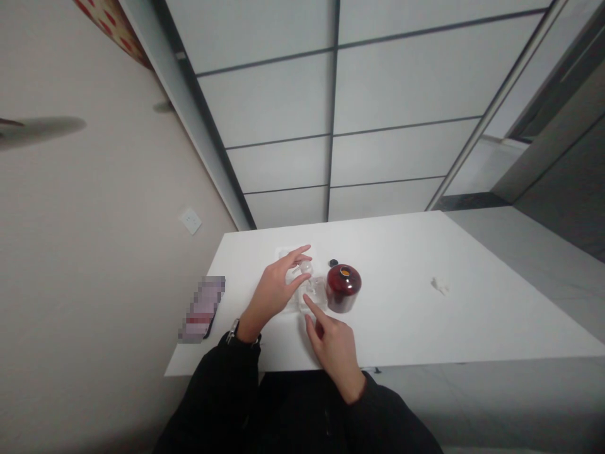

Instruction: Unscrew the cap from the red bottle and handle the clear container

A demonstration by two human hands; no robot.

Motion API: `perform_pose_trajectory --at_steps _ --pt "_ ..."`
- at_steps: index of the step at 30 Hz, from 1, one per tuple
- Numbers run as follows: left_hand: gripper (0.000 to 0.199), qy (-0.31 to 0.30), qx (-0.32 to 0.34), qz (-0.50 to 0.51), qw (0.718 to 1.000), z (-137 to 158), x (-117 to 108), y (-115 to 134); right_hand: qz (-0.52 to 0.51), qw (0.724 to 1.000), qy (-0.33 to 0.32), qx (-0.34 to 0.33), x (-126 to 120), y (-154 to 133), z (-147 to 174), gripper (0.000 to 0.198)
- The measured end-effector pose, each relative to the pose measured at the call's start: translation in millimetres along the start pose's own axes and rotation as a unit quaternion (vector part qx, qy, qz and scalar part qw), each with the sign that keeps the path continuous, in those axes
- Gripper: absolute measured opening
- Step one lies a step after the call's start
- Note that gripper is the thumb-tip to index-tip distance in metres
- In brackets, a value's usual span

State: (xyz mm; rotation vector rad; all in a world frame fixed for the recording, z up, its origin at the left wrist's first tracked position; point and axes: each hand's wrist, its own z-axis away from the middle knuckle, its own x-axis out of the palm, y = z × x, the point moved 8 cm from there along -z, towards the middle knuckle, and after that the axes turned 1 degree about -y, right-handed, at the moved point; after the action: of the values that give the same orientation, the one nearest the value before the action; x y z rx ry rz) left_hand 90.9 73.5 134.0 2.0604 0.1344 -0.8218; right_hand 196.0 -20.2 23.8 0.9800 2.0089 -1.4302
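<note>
My left hand (276,289) reaches over the table from the left. Between its thumb and fingers sits a small whitish, see-through round piece (306,268), which the hand appears to grip. My right hand (333,340) is beside it, index finger stretched out and thumb apart, with nothing in it. The tip of that finger is close to a clear plastic packet (317,291), whose contents are too blurred to name. Just right of the packet stands a dark red, glossy round jar (344,289) with an opening on top. A small black cap (333,263) lies behind the jar.
The white table (401,334) stands against a wall at the left. A pixelated phone-like object (203,309) lies near its left edge. A crumpled white scrap (439,285) is on the right. Behind are panelled sliding doors (283,101).
</note>
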Motion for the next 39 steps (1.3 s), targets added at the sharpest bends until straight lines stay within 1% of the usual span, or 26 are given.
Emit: perform_pose_trajectory --at_steps 5,11,18,20,23,26,28,31,34,39 --pt "0.048 -0.003 0.003 0.009 1.0 1 3 3 0.003 1.0 0.014 -0.002 -3 -1 0 0.046" --pt "0.048 0.003 -0.007 0.03 1.0 0 1 3 -0.001 1.0 0.009 0.001 -4 -2 0 0.046" --pt "0.047 0.015 0.0 0.01 1.0 -1 0 5 0.0 1.0 0.004 0.001 -2 0 1 0.047" --pt "0.044 0.025 0.001 0.007 1.0 -1 -2 6 0.0 1.0 0.004 0.001 -2 0 1 0.046" --pt "0.043 0.048 -0.02 0.018 0.998 -5 -9 0 -0.001 1.0 0.003 -0.002 -2 -1 0 0.047" --pt "0.046 0.058 -0.041 0.04 0.997 -16 -18 -14 -0.002 1.0 0.004 -0.005 -2 -1 1 0.047" --pt "0.049 0.045 -0.057 0.054 0.996 -29 -22 -30 -0.003 1.0 0.011 -0.008 -2 -1 1 0.047" --pt "0.047 0.016 -0.081 0.052 0.995 -51 -23 -61 -0.005 1.0 0.024 -0.018 -4 -2 2 0.048" --pt "0.047 -0.015 -0.095 0.046 0.994 -71 -15 -93 -0.006 0.999 0.03 -0.025 -6 -4 2 0.048" --pt "0.039 -0.067 -0.105 0.031 0.992 -93 10 -138 -0.003 0.999 0.042 -0.031 -9 -7 1 0.048"
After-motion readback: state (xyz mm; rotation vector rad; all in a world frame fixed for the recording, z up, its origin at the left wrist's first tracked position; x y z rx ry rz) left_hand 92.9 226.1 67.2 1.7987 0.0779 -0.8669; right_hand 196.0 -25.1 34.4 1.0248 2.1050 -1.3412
